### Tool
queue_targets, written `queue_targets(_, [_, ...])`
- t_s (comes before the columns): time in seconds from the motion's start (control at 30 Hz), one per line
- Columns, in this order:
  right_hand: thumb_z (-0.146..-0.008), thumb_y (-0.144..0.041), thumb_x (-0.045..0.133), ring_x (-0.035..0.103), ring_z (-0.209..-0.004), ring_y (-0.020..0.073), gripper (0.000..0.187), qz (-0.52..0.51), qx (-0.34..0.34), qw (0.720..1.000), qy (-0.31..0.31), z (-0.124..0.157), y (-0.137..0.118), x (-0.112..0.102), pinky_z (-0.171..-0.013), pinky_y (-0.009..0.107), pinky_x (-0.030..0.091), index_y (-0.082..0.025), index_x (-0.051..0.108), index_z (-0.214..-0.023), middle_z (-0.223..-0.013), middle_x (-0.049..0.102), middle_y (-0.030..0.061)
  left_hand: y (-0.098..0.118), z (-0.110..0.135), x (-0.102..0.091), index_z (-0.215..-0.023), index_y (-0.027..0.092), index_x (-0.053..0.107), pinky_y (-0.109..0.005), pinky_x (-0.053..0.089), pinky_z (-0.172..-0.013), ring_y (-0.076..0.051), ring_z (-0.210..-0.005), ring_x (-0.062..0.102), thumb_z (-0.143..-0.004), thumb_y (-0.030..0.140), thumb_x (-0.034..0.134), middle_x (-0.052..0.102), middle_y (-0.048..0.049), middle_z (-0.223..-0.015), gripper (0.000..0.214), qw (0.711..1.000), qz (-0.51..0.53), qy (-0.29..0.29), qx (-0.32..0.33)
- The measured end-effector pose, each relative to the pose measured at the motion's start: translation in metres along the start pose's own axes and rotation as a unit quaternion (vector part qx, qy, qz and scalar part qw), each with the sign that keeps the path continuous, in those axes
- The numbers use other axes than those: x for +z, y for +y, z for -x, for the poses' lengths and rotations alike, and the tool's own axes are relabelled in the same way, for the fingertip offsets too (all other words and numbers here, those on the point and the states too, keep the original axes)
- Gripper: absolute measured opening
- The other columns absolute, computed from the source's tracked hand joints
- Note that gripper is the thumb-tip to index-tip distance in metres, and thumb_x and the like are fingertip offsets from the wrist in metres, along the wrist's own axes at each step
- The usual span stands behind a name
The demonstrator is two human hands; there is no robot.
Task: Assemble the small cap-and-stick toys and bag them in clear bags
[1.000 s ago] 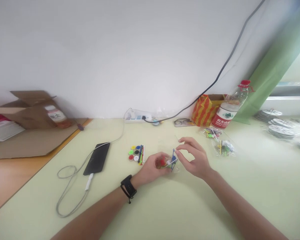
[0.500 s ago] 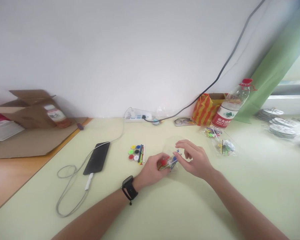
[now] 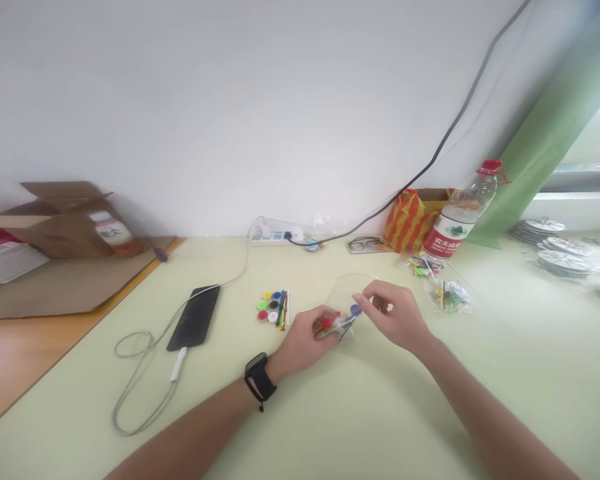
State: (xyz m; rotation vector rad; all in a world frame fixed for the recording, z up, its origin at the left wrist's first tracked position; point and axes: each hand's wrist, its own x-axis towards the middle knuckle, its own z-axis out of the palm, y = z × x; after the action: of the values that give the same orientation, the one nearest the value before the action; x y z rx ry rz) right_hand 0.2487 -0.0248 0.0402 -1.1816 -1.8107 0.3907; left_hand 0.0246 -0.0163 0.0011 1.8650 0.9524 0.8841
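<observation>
My left hand (image 3: pixel 305 340) is closed around a clear plastic bag (image 3: pixel 344 291) of small coloured plastic parts. A red piece (image 3: pixel 327 323) shows at its fingertips, with white and blue parts beside it. My right hand (image 3: pixel 395 313) has its thumb and index finger pinched at a small blue disc (image 3: pixel 355 311) by the bag's opening; the other fingers are curled. To the left of my left hand, several round coloured discs (image 3: pixel 273 305) lie grouped in rows. Thin coloured sticks (image 3: pixel 283 310) lie side by side against them.
A black phone (image 3: pixel 194 319) with a white cable (image 3: pixel 177 365) lies at left. Two bags of parts, one of them a clear bag (image 3: pixel 450 295), lie at right before a large water bottle (image 3: pixel 450 230). At the back are glasses (image 3: pixel 367 245) and a power strip (image 3: pixel 275 233).
My right thumb and index finger have closed together at the blue disc, which has shifted slightly up and right. My left hand stays in place with the bag.
</observation>
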Motion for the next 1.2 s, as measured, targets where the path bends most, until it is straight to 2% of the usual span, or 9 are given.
queue_targets(0.13, [-0.096, -0.04, 0.06, 0.057, -0.054, 0.0146, 0.024, -0.082, 0.03, 0.995, 0.039, -0.003, 0.004, -0.005, -0.05, 0.031, 0.046, -0.022, 0.069, -0.083, -0.083, 0.069, 0.0059, 0.0, 0.0, 0.0, -0.107, 0.018, 0.073, -0.029, 0.051, -0.078, -0.02, -0.085, 0.066, -0.084, 0.029, 0.075, 0.074, -0.003, -0.094, 0.026, 1.0, 0.01, 0.007, -0.006])
queue_targets(0.27, [-0.097, -0.039, 0.058, 0.059, -0.056, 0.0143, 0.021, -0.119, 0.037, 0.992, 0.036, -0.004, 0.007, -0.004, -0.053, 0.033, 0.051, -0.024, 0.073, -0.098, -0.097, 0.07, 0.0073, 0.0, 0.0, -0.001, -0.102, 0.019, 0.072, -0.029, 0.05, -0.076, -0.019, -0.08, 0.064, -0.083, 0.029, 0.076, 0.071, -0.0008, -0.088, 0.022, 1.0, 0.005, 0.015, -0.009])
queue_targets(0.47, [-0.103, -0.041, 0.053, 0.063, -0.067, 0.0179, 0.026, -0.062, -0.015, 0.998, -0.001, -0.005, 0.007, -0.001, -0.058, 0.034, 0.051, -0.026, 0.073, -0.11, -0.1, 0.072, 0.0085, -0.003, -0.001, -0.001, -0.097, 0.017, 0.07, -0.032, 0.051, -0.079, -0.021, -0.083, 0.065, -0.083, 0.025, 0.075, 0.073, -0.0023, -0.09, 0.017, 0.999, -0.018, 0.045, 0.007])
queue_targets(0.7, [-0.103, -0.037, 0.054, 0.062, -0.069, 0.018, 0.021, -0.018, -0.052, 0.998, 0.012, -0.003, 0.005, -0.001, -0.06, 0.033, 0.051, -0.026, 0.071, -0.103, -0.102, 0.071, 0.0089, -0.008, -0.001, 0.0, -0.114, 0.019, 0.071, -0.034, 0.054, -0.086, -0.024, -0.093, 0.07, -0.083, 0.023, 0.075, 0.078, -0.0048, -0.105, 0.031, 0.999, -0.027, 0.042, 0.001])
queue_targets(0.77, [-0.102, -0.036, 0.054, 0.061, -0.067, 0.0177, 0.02, -0.024, -0.053, 0.998, 0.009, -0.003, 0.004, -0.001, -0.059, 0.033, 0.05, -0.026, 0.072, -0.105, -0.1, 0.07, 0.0088, -0.009, 0.0, 0.0, -0.116, 0.02, 0.071, -0.034, 0.054, -0.088, -0.024, -0.096, 0.071, -0.084, 0.023, 0.073, 0.078, -0.0049, -0.107, 0.032, 0.999, -0.027, 0.035, 0.005])
queue_targets(0.87, [-0.099, -0.032, 0.056, 0.056, -0.06, 0.0158, 0.019, -0.024, -0.043, 0.999, 0.017, -0.002, 0.002, -0.001, -0.057, 0.031, 0.049, -0.025, 0.071, -0.109, -0.084, 0.066, 0.0046, -0.008, 0.0, 0.0, -0.119, 0.02, 0.07, -0.034, 0.055, -0.088, -0.023, -0.096, 0.071, -0.085, 0.022, 0.072, 0.078, -0.0046, -0.107, 0.035, 0.999, -0.037, 0.035, 0.004])
queue_targets(1.0, [-0.094, -0.024, 0.06, 0.046, -0.051, 0.0116, 0.013, -0.005, -0.025, 0.999, 0.039, 0.0, 0.0, -0.001, -0.056, 0.029, 0.046, -0.023, 0.07, -0.103, -0.078, 0.065, 0.0002, -0.004, -0.001, 0.001, -0.118, 0.021, 0.07, -0.034, 0.056, -0.09, -0.023, -0.097, 0.071, -0.083, 0.02, 0.072, 0.078, -0.0043, -0.108, 0.035, 0.998, -0.052, 0.039, 0.003])
queue_targets(1.2, [-0.092, -0.02, 0.061, 0.044, -0.05, 0.0115, 0.011, 0.002, -0.038, 0.998, 0.056, 0.002, -0.005, -0.001, -0.057, 0.028, 0.045, -0.023, 0.071, -0.097, -0.07, 0.061, -0.0021, -0.005, 0.0, 0.001, -0.118, 0.022, 0.071, -0.037, 0.057, -0.089, -0.025, -0.097, 0.07, -0.083, 0.023, 0.073, 0.076, -0.0054, -0.108, 0.035, 0.998, -0.045, 0.033, 0.0])
